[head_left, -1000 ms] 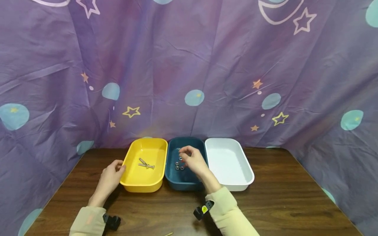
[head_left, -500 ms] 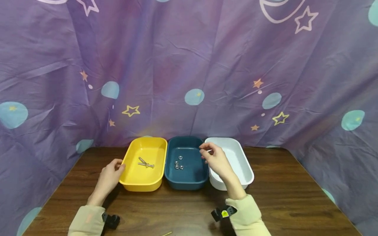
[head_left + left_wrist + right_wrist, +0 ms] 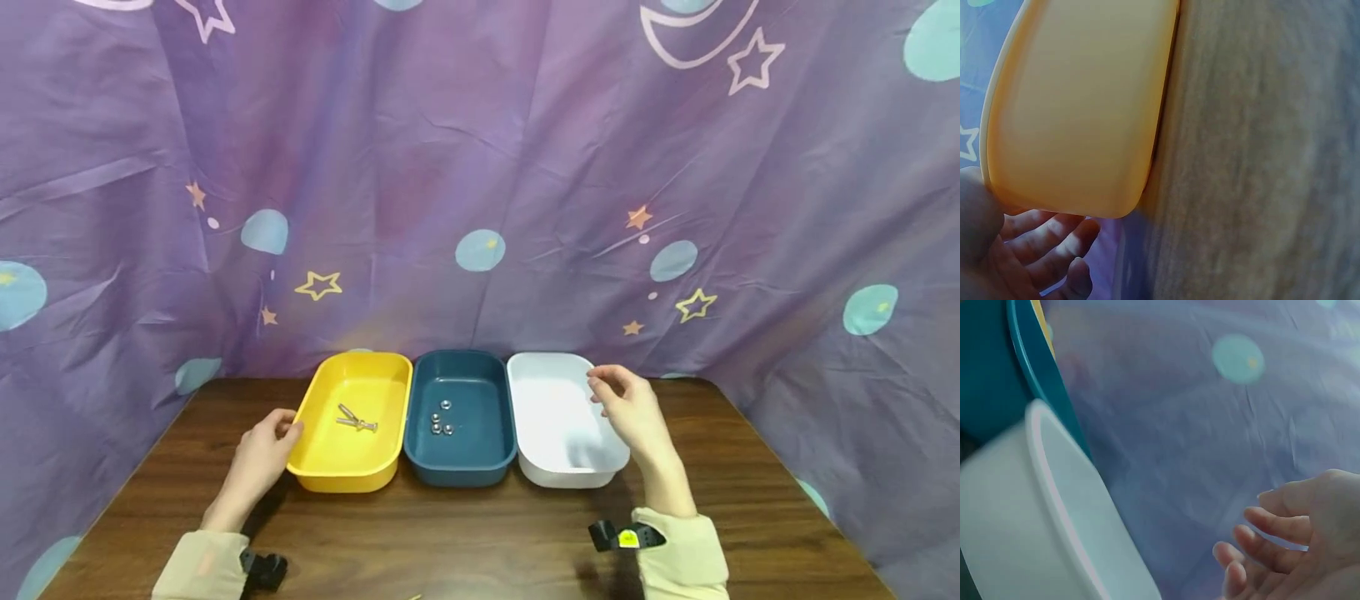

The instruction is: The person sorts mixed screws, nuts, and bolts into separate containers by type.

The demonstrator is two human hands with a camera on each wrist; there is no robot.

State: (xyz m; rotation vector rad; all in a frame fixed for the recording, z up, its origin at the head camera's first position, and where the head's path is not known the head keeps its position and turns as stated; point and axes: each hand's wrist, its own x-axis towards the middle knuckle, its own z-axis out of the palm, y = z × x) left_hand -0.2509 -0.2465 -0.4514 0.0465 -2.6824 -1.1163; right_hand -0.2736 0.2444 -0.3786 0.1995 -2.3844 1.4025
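My left hand (image 3: 261, 450) holds the left wall of a yellow tray (image 3: 315, 454), thumb at the rim. In the left wrist view, its fingers (image 3: 1047, 240) lie along the outside of the tray wall. Silver bolts (image 3: 357, 421) lie crossed on the yellow tray's floor. Several hex nuts (image 3: 447, 429) sit in the dark blue tray (image 3: 480, 446) beside it. By the right rim of a white tray (image 3: 558, 408), my right hand (image 3: 636, 412) hovers with loosely bent fingers. Nothing shows between those fingers in the right wrist view, where the hand is apart from the tray wall.
The three trays stand side by side at the back of a brown wooden table (image 3: 465, 542). Right behind them hangs a purple curtain (image 3: 420, 192) with stars and moons. A thin brass-coloured tip (image 3: 415, 597) shows at the bottom edge of the head view.
My right hand has moved from over the nuts in the blue tray, across to the white tray's right rim. The left hand stays at the yellow tray. The head view has shifted slightly.
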